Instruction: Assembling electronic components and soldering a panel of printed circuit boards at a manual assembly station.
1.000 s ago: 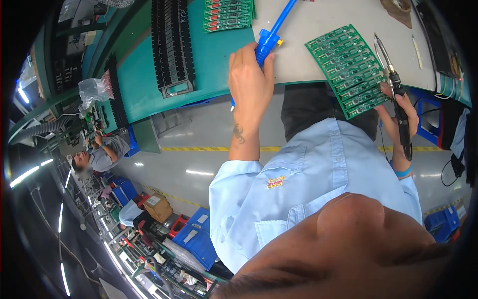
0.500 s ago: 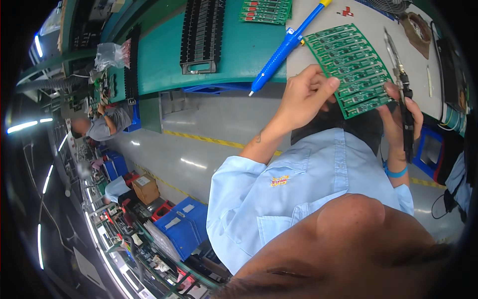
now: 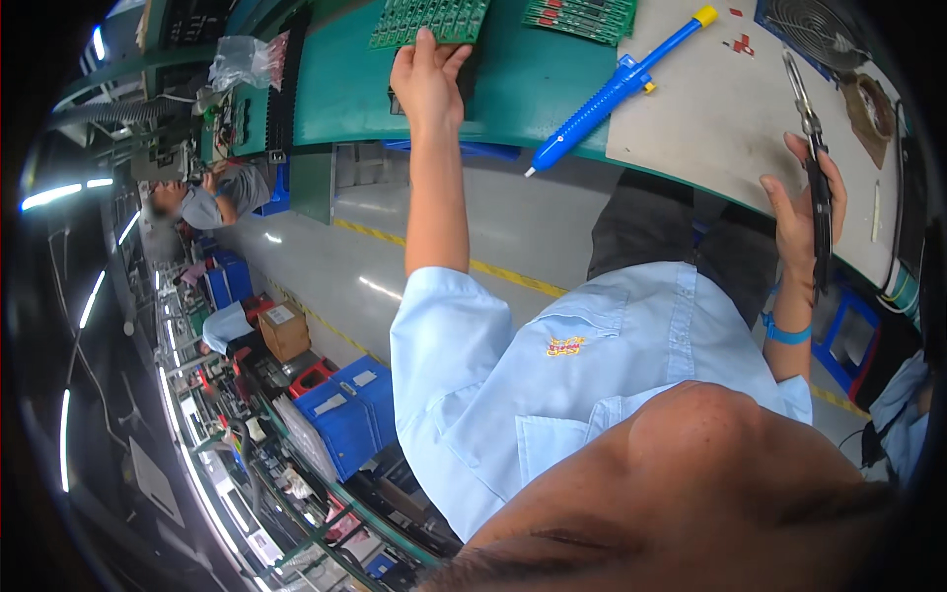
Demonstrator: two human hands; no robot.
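My left hand [image 3: 429,87] reaches out over the green bench mat and grips the near edge of a green circuit board panel [image 3: 431,22], thumb on top. That panel lies over the black slotted rack [image 3: 481,84], hiding most of it. In my right hand [image 3: 804,212], at the right side of the bench, rests a soldering iron [image 3: 817,163] with a black handle, its metal tip pointing away from me. Between the hands a blue desoldering pump [image 3: 597,109] with a yellow end lies across the mat and the beige board.
More circuit board panels [image 3: 580,18] with red parts lie at the far edge. A round fan [image 3: 814,32], a brown tape roll [image 3: 873,109] and small red pieces [image 3: 742,44] are at the right. A co-worker [image 3: 222,192] sits at the left; blue boxes [image 3: 345,414] stand behind.
My left hand has carried the circuit board panel from in front of me leftward and away, over the black rack. My right hand has let go of the panel and keeps the soldering iron.
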